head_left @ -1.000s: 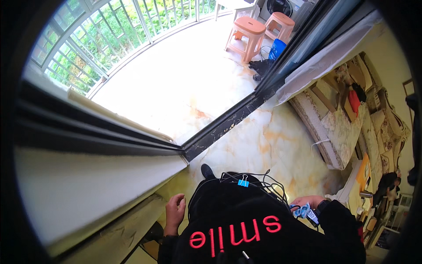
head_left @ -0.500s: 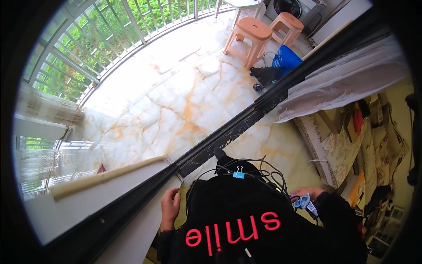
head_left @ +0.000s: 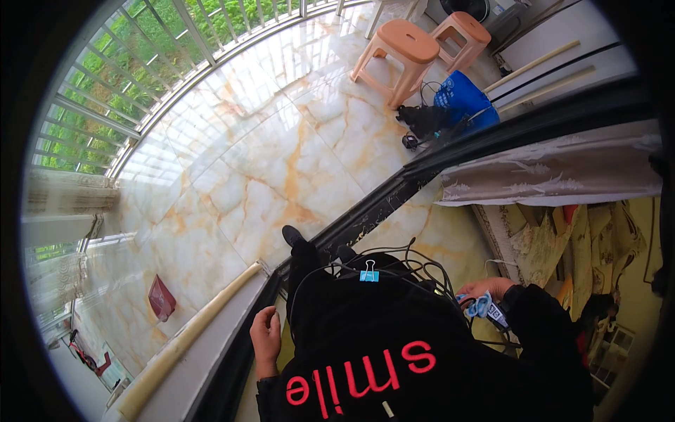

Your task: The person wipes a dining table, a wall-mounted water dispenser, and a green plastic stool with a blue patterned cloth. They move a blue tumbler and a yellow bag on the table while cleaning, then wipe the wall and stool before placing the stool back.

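My left hand point(head_left: 266, 341) hangs beside my black top point(head_left: 394, 337), near the sliding door frame point(head_left: 232, 352). Its fingers are curled closed, and nothing shows in them. On the other side, my right hand point(head_left: 489, 288) is closed at a crumpled light-blue thing point(head_left: 479, 304). Against that sits a small dark device point(head_left: 498, 316) with a pale label; the fingers' undersides are hidden. Black cables point(head_left: 422, 264) loop around my waist, with a blue binder clip point(head_left: 369, 274) at the front. One dark shoe point(head_left: 290, 235) is over the door track on the marble floor point(head_left: 281, 162).
A black door track point(head_left: 380, 211) crosses diagonally ahead. Beyond it stand two orange plastic stools point(head_left: 406, 41), a blue bag point(head_left: 460, 98) and a black bundle. A dark red item point(head_left: 161, 298) lies left. A curtain point(head_left: 548, 169) hangs right; a railing point(head_left: 162, 63) lines the far edge.
My foot has moved forward across the door track. The view has turned, showing more floor at the left and the whole dark red item. Both hands keep much the same pose beside my body.
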`<state>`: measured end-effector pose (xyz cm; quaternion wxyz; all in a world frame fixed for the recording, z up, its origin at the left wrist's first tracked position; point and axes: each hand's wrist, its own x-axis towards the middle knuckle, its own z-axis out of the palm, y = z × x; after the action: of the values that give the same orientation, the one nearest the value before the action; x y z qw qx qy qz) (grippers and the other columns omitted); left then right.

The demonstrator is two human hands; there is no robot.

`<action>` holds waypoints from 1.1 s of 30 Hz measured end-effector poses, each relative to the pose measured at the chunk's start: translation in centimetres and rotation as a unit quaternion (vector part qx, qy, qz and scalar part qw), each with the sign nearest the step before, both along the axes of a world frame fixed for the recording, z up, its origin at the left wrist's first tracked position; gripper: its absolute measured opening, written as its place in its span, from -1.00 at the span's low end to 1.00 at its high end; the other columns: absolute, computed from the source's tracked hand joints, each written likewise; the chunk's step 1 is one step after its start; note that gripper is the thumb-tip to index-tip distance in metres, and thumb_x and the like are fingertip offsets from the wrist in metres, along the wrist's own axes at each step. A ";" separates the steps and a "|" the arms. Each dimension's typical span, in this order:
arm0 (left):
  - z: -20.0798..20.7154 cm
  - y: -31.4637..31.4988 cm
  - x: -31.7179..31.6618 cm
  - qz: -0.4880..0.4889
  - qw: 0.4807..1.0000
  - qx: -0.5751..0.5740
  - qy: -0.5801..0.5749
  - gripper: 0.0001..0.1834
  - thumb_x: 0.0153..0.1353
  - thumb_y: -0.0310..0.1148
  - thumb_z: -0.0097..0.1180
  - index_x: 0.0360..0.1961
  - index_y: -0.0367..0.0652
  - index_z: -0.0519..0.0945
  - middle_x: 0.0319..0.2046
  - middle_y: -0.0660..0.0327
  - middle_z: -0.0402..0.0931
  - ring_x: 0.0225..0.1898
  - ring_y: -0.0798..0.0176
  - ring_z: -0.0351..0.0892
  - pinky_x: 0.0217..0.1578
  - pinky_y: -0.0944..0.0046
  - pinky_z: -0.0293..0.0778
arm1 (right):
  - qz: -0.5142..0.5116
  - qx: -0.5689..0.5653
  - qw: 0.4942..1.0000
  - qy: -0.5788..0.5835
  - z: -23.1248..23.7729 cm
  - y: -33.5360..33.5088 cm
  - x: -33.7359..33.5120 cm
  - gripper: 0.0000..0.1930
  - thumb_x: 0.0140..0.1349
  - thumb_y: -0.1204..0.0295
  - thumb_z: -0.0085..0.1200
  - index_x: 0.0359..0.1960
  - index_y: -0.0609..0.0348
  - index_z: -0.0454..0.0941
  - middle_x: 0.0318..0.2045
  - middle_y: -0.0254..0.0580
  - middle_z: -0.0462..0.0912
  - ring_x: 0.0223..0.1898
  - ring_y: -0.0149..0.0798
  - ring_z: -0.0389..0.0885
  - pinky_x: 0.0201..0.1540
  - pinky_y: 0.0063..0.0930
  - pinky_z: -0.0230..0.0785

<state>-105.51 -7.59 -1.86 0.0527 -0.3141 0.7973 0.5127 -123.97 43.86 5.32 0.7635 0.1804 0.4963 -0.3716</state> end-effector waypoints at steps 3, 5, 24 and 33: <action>-0.8 -3.4 -2.3 -0.011 1.000 0.010 -0.018 -0.80 0.18 -0.50 0.07 -0.16 -0.29 0.56 -0.31 0.09 0.60 -0.26 0.20 0.59 -0.19 0.29 0.46 | -0.037 0.027 0.999 -0.006 0.4 -2.5 -1.3 -0.80 0.18 0.37 0.15 -0.25 0.25 0.58 -0.41 -0.41 0.61 -0.39 -0.54 0.52 -0.35 -0.66 0.35; -0.7 -5.6 -3.5 -0.034 0.999 0.012 -0.026 -0.79 0.22 -0.51 0.03 -0.13 -0.32 0.53 -0.29 0.14 0.57 -0.24 0.30 0.55 -0.17 0.34 0.44 | -0.080 0.030 0.996 -0.025 1.1 -4.3 -2.0 -0.70 0.20 0.31 0.13 -0.11 0.26 0.57 -0.30 -0.29 0.67 -0.29 -0.49 0.58 -0.28 -0.66 0.39; -0.7 -6.2 -1.0 0.119 0.992 0.046 0.016 -0.78 0.27 -0.51 -0.02 -0.10 -0.36 0.52 -0.23 0.16 0.56 -0.17 0.34 0.54 -0.08 0.35 0.43 | 0.082 0.066 0.994 0.016 1.1 -7.2 -7.8 -0.66 0.18 0.22 0.18 -0.14 0.22 0.59 -0.30 -0.19 0.68 -0.29 -0.40 0.61 -0.26 -0.54 0.42; -0.1 15.1 11.5 0.280 0.960 0.016 -0.030 -0.80 0.14 -0.49 0.07 -0.20 -0.30 0.55 -0.29 0.00 0.56 -0.29 0.06 0.58 -0.24 0.23 0.49 | 0.382 0.037 0.920 0.077 1.4 -6.4 -13.4 -0.71 0.14 0.35 0.15 -0.20 0.34 0.58 -0.27 -0.12 0.67 -0.17 -0.26 0.63 -0.01 -0.45 0.39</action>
<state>-94.00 7.46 -1.91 -0.0638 -0.5389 0.6676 0.5098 -137.34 37.47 6.68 0.7995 -0.0245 0.5984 -0.0458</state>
